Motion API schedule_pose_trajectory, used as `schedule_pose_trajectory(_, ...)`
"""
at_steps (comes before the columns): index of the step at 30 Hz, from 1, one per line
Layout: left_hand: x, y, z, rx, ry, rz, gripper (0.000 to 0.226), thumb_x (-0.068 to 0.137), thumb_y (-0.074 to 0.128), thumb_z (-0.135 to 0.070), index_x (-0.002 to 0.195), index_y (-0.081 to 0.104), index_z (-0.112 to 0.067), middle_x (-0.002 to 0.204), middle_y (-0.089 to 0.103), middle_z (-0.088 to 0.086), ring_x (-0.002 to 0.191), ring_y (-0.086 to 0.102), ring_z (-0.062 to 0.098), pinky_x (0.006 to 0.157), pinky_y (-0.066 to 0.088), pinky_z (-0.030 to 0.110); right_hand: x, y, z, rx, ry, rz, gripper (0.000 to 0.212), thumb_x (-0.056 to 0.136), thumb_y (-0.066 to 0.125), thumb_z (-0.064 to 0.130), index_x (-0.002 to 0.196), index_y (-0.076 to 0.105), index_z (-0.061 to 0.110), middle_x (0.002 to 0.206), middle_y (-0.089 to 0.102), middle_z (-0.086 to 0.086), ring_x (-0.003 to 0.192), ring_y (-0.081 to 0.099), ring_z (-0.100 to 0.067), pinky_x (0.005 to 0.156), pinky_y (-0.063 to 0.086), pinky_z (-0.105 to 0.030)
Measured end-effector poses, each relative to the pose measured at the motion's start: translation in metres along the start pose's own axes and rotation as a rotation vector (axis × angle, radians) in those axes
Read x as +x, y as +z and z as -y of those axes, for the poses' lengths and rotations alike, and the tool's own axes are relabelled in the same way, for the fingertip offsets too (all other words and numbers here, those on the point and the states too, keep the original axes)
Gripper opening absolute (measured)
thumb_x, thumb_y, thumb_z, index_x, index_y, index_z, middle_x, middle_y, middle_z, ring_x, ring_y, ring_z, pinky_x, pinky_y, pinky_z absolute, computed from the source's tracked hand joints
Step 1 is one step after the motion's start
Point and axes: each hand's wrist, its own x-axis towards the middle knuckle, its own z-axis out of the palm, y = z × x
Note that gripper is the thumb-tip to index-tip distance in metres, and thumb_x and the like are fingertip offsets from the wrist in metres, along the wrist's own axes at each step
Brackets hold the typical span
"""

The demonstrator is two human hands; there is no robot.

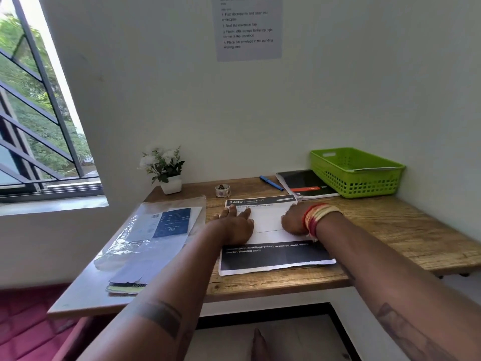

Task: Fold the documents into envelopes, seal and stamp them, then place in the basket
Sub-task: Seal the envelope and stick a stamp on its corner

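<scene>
Head view: I see both hands laid on a printed sheet (270,230) at the middle of the wooden desk (385,230). My left hand (235,225) lies flat with fingers straight, pressing the sheet's left part. My right hand (292,221), bangles at the wrist, rests on the right part; its fingers point down onto the paper, but I cannot tell whether they are curled or straight. A crease line runs across the white middle of the sheet (the near end is a black band with white lettering). Left of it lies a clear plastic packet of envelopes (156,230). Near the wall stand a roll of stickers (222,190), a blue pen (271,183), a dark notebook (305,184) and the green basket (356,171) at the far right corner, beside a small potted plant (165,169).
</scene>
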Motion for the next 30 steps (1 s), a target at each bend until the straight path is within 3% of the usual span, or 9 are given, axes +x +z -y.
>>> schedule_pose_trajectory(2, 0.001, -0.004, -0.002, 0.022, 0.007, 0.025, 0.061, 0.106, 0.017, -0.048, 0.162, 0.001, -0.030, 0.169, -0.011, 0.012, 0.156, -0.008, 0.032, 0.125, 0.002, 0.054, -0.002, -0.020, 0.010, -0.073, -0.092, -0.091, 0.042, 0.100, 0.038, 0.023, 0.132, 0.060, 0.008, 0.137, 0.060, -0.013, 0.123, 0.057, -0.029, 0.105, 0.046, -0.038)
schedule_pose_trajectory(5, 0.004, 0.001, -0.005, 0.039, -0.009, 0.017, 0.061, 0.106, 0.017, -0.046, 0.162, -0.001, -0.029, 0.168, -0.013, 0.015, 0.155, -0.009, 0.034, 0.124, 0.001, 0.054, 0.018, -0.030, 0.024, -0.046, -0.278, -0.312, 0.030, 0.095, 0.044, 0.015, 0.109, 0.071, 0.014, 0.111, 0.070, -0.007, 0.099, 0.062, -0.024, 0.105, 0.043, -0.042)
schedule_pose_trajectory(11, 0.018, 0.012, 0.000, 0.014, -0.002, -0.013, 0.062, 0.104, 0.016, -0.048, 0.161, -0.003, -0.032, 0.168, -0.015, 0.013, 0.155, -0.011, 0.033, 0.125, -0.002, 0.051, 0.067, -0.005, 0.044, 0.368, -0.486, -0.443, 0.031, 0.098, 0.047, 0.012, 0.111, 0.074, 0.020, 0.119, 0.070, 0.002, 0.111, 0.063, -0.017, 0.092, 0.043, -0.025)
schedule_pose_trajectory(14, 0.026, 0.003, 0.004, 0.031, 0.041, -0.007, 0.067, 0.098, 0.025, -0.048, 0.161, 0.018, -0.026, 0.169, 0.010, 0.011, 0.155, 0.011, 0.034, 0.125, 0.015, 0.046, 0.087, 0.009, 0.042, 0.446, -0.475, -0.486, 0.031, 0.093, 0.049, 0.008, 0.099, 0.075, 0.023, 0.114, 0.070, 0.002, 0.107, 0.062, -0.017, 0.096, 0.048, -0.031)
schedule_pose_trajectory(16, 0.036, -0.016, 0.010, -0.018, 0.034, -0.153, 0.050, 0.097, 0.044, -0.028, 0.145, 0.051, -0.019, 0.152, 0.048, 0.008, 0.139, 0.046, 0.029, 0.112, 0.039, 0.034, 0.091, 0.011, 0.042, 0.450, -0.472, -0.490, 0.031, 0.089, 0.051, 0.006, 0.091, 0.074, 0.027, 0.109, 0.071, 0.003, 0.104, 0.063, -0.017, 0.095, 0.051, -0.035)
schedule_pose_trajectory(18, 0.054, -0.037, 0.022, -0.081, -0.042, -0.406, 0.036, 0.093, 0.053, -0.013, 0.124, 0.068, -0.019, 0.130, 0.067, 0.008, 0.118, 0.062, 0.027, 0.092, 0.049, 0.032, 0.093, 0.011, 0.042, 0.447, -0.487, -0.519, 0.031, 0.088, 0.053, 0.004, 0.092, 0.072, 0.029, 0.108, 0.070, 0.003, 0.104, 0.062, -0.017, 0.094, 0.051, -0.036)
schedule_pose_trajectory(20, 0.073, -0.042, 0.042, -0.170, -0.106, -0.567, 0.041, 0.088, 0.060, -0.011, 0.127, 0.067, -0.021, 0.128, 0.067, 0.007, 0.118, 0.062, 0.029, 0.092, 0.049, 0.034, 0.095, 0.013, 0.040, 0.461, -0.503, -0.513, 0.030, 0.090, 0.054, 0.006, 0.098, 0.072, 0.029, 0.111, 0.069, 0.003, 0.104, 0.061, -0.017, 0.095, 0.051, -0.035)
schedule_pose_trajectory(23, 0.093, -0.030, 0.059, -0.152, -0.065, -0.558, 0.055, 0.081, 0.067, -0.013, 0.134, 0.061, -0.024, 0.134, 0.063, 0.006, 0.125, 0.057, 0.030, 0.099, 0.049, 0.035, 0.101, 0.014, 0.037, 0.481, -0.530, -0.483, 0.029, 0.093, 0.053, 0.008, 0.103, 0.074, 0.026, 0.115, 0.067, 0.004, 0.105, 0.061, -0.015, 0.095, 0.050, -0.032)
schedule_pose_trajectory(30, 0.106, -0.023, 0.067, -0.264, -0.022, -0.712, 0.024, 0.090, 0.072, -0.030, 0.113, 0.075, -0.023, 0.120, 0.060, 0.008, 0.110, 0.060, 0.026, 0.086, 0.044, 0.027, 0.108, 0.006, 0.030, 0.663, -0.491, -0.542, 0.019, 0.094, 0.061, 0.018, 0.108, 0.072, 0.024, 0.096, 0.065, 0.013, 0.084, 0.056, -0.002, 0.079, 0.040, -0.018)
